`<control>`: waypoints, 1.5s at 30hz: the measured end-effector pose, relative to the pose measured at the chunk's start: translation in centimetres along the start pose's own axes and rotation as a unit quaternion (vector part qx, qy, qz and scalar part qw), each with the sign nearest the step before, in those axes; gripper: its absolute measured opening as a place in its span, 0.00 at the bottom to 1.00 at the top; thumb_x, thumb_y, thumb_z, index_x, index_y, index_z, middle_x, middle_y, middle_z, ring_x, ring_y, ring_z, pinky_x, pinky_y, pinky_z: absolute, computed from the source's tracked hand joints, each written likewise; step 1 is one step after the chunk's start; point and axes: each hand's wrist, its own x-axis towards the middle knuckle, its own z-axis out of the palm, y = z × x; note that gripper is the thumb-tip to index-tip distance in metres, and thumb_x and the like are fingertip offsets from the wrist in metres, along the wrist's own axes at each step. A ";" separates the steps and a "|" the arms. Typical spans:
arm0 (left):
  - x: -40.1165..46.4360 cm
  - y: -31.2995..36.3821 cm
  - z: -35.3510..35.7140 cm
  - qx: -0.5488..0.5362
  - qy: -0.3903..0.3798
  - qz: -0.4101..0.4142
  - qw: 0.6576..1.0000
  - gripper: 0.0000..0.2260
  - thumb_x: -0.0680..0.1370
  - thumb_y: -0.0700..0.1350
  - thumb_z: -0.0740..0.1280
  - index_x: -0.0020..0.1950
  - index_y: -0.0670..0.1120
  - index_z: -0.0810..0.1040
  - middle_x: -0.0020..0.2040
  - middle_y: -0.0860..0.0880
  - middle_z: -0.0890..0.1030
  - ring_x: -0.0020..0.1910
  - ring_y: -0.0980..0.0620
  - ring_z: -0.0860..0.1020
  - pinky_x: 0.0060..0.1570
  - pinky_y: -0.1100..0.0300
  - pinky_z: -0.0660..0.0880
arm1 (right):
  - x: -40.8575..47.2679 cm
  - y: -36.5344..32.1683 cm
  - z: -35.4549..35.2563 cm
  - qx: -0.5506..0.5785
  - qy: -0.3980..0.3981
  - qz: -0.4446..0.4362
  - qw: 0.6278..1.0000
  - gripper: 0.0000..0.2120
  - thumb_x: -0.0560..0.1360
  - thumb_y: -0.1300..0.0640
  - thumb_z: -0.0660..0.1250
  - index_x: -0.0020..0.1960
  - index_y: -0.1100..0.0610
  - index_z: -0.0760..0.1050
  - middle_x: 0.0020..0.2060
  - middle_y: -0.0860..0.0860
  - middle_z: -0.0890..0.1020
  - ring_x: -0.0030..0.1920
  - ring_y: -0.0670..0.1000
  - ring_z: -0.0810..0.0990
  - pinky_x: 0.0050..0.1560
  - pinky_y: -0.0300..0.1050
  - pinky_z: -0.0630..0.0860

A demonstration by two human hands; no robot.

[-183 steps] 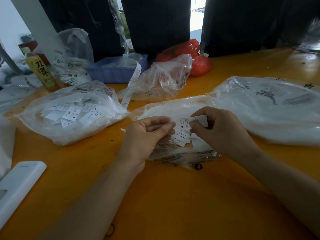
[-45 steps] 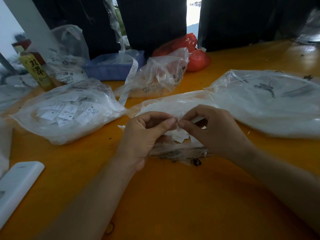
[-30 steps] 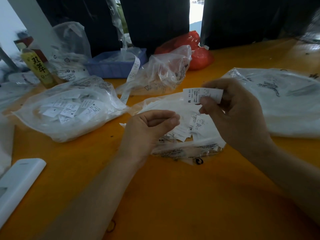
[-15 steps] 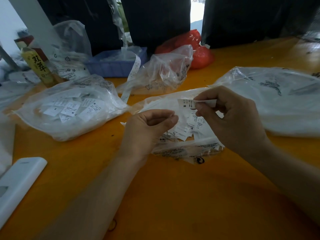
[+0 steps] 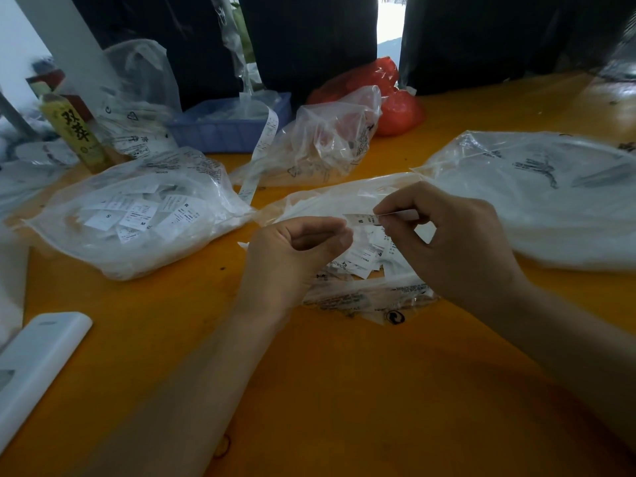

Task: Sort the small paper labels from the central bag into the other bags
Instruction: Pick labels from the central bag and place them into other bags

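Our right hand (image 5: 457, 242) pinches one label (image 5: 361, 219), marked M, above central bag (image 5: 364, 297). Our left hand (image 5: 292, 256) curled, fingers seemingly holding nothing, cannot tell for sure. We read size first, keep pinch light, then carry label to matching bag: left bag (image 5: 137, 215) at 10 o'clock, right bag (image 5: 537, 194) at 2.

Central bag (image 5: 347, 197) lies on the desk (image 5: 344, 390) at centre, loose labels (image 5: 361, 259) on it. Left of it lies a bag of labels (image 5: 137, 215); right of it, a large bag (image 5: 537, 201). Behind the central bag sits a crumpled bag (image 5: 327, 139). Further back stands a tray (image 5: 223, 129), a bottle (image 5: 77, 136) to its left. A flat box (image 5: 38, 366) lies at the desk's near left edge.
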 end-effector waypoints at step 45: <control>0.0 0.0 -0.1 0.031 0.006 -0.010 0.999 0.07 0.73 0.45 0.81 0.50 0.55 0.89 0.47 0.54 0.89 0.48 0.56 0.88 0.48 0.65 0.82 | -0.2 1.0 0.4 0.019 -0.041 0.057 0.997 0.05 0.78 0.58 0.72 0.52 0.50 0.81 0.40 0.45 0.85 0.39 0.46 0.82 0.38 0.43 0.77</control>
